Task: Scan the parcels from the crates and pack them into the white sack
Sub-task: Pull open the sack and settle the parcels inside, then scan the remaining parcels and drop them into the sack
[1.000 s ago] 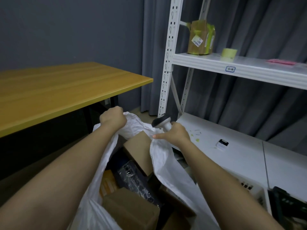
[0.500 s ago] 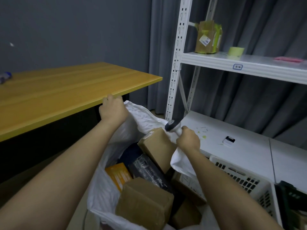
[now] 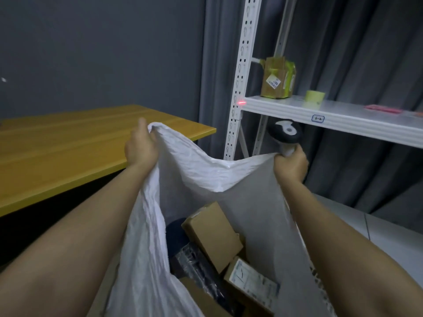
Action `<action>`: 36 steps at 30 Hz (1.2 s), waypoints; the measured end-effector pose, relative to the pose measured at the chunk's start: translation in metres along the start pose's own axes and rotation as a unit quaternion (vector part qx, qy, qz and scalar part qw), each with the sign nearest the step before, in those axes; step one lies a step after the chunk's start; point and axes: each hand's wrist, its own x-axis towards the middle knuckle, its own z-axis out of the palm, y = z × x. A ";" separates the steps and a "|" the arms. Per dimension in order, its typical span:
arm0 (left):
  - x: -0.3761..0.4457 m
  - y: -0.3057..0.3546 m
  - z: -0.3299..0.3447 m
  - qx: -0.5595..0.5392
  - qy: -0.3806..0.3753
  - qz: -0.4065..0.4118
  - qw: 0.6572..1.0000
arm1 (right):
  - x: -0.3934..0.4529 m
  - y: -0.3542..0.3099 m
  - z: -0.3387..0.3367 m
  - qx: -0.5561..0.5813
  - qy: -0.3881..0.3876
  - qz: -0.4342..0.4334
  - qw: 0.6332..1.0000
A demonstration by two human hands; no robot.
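The white sack (image 3: 206, 175) hangs stretched wide between my two hands, its mouth facing me. My left hand (image 3: 140, 148) grips the sack's rim at the upper left. My right hand (image 3: 289, 167) grips the rim at the upper right together with the handle of a black and white barcode scanner (image 3: 285, 132). Inside the sack lie several parcels: a tilted brown cardboard box (image 3: 214, 234), a labelled box (image 3: 250, 279) below it and dark wrapped packets (image 3: 194, 264). The scanner's red light falls on the shelf post (image 3: 241, 102).
A yellow wooden table (image 3: 68, 143) stands at the left, close to my left hand. A white metal rack (image 3: 332, 113) rises at the right, bearing a taped brown parcel (image 3: 278, 80), a tape roll (image 3: 315, 98) and a pink item (image 3: 381, 108). Grey curtains hang behind.
Both hands have lifted the sack's rim upward and pulled it apart, so the mouth stands wide and taut. The crate and lower shelf at the right are now hidden behind the sack.
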 end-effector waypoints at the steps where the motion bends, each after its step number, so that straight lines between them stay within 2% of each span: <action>1: 0.002 0.000 0.001 -0.009 0.007 -0.020 1.000 | 0.007 -0.001 -0.002 0.014 -0.003 0.005 1.000; 4: 0.000 0.002 0.004 0.028 -0.041 -0.083 0.995 | 0.009 0.010 -0.010 -0.003 -0.073 0.014 0.997; 8: -0.022 0.007 -0.004 0.097 -0.113 -0.073 0.986 | -0.016 0.026 -0.021 -0.014 -0.165 0.029 0.986; 12: -0.060 0.010 -0.029 0.143 -0.146 -0.040 0.978 | -0.042 0.041 -0.041 -0.014 -0.184 0.041 0.982; 17: -0.119 0.023 -0.062 0.133 -0.174 -0.035 0.975 | -0.082 0.051 -0.086 0.017 -0.196 0.059 0.979; 20: -0.159 0.025 -0.070 0.186 -0.189 0.026 0.964 | -0.112 0.059 -0.114 -0.010 -0.214 0.048 0.976; 23: -0.202 0.028 -0.075 0.217 -0.245 0.151 0.933 | -0.135 0.070 -0.139 -0.064 -0.220 0.034 0.973; 27: -0.254 0.052 -0.083 0.161 -0.370 0.262 0.876 | -0.158 0.087 -0.170 -0.088 -0.209 0.034 0.973; 33: -0.316 0.073 -0.074 0.068 -0.497 0.334 0.798 | -0.191 0.114 -0.208 -0.092 -0.217 0.035 0.971; 36: -0.342 0.081 -0.071 0.104 -0.538 0.363 0.753 | -0.205 0.129 -0.221 -0.106 -0.216 0.043 0.970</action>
